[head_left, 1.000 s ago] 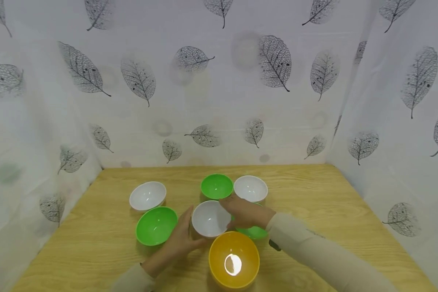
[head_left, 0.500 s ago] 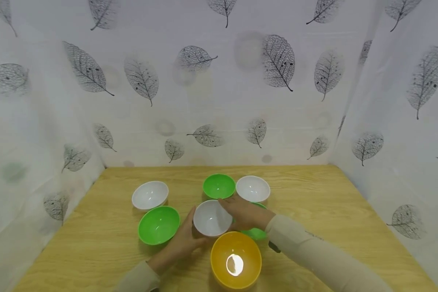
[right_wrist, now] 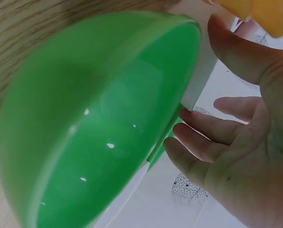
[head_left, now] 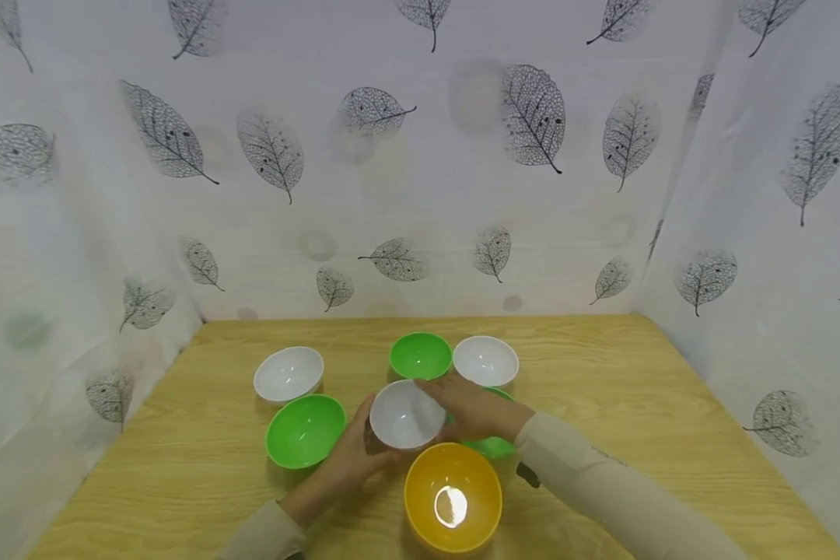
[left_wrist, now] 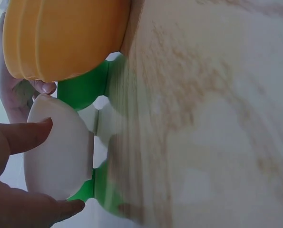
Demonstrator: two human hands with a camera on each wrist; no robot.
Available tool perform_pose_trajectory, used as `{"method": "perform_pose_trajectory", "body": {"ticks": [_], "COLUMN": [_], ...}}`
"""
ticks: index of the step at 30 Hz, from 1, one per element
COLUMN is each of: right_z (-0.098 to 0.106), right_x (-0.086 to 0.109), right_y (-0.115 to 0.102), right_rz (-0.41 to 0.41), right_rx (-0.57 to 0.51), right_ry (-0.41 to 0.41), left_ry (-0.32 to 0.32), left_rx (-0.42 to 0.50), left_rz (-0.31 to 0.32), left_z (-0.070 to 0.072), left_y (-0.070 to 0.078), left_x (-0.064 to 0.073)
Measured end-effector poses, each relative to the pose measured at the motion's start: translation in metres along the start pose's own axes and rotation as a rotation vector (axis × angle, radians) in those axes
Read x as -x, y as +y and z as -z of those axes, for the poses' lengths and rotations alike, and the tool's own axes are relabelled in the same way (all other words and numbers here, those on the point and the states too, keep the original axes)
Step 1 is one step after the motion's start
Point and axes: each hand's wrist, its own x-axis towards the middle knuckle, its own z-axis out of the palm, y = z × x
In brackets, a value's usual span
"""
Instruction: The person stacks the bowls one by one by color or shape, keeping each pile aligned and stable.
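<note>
A white bowl stands upright in the middle of the group, held between both hands. My left hand grips its left and near sides, thumb and fingers spread against the outer wall in the left wrist view. From the right, my right hand holds the same bowl, fingertips at its far rim and thumb lower down. Under that hand is a green bowl, partly hidden; it fills much of the right wrist view. Close in front stands a yellow-orange bowl.
Behind the held bowl stand a green bowl and a white bowl, side by side. At left are another white bowl and a green one. A leaf-print curtain encloses the wooden table.
The held white bowl has shifted very slightly away from the yellow-orange bowl, both hands staying on it. The head view has turned a little; the other bowls keep their places.
</note>
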Motion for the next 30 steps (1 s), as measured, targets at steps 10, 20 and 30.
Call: {"method": "perform_pose_trajectory", "body": {"ticks": [10, 20, 30], "right_z": [0.012, 0.018, 0.008], "right_x": [0.0, 0.016, 0.035], "right_y": [0.001, 0.003, -0.001], "right_rz": [0.079, -0.028, -0.077], "right_rx": [-0.124, -0.313, -0.753], "right_ry": [0.076, 0.203, 0.336], "left_ry": [0.031, 0.022, -0.025], "left_rx": [0.015, 0.139, 0.233], "left_rz": [-0.002, 0.017, -0.028], "left_z": [0.006, 0.018, 0.017], "left_y": [0.009, 0.028, 0.039], "left_x": [-0.002, -0.002, -0.004]}}
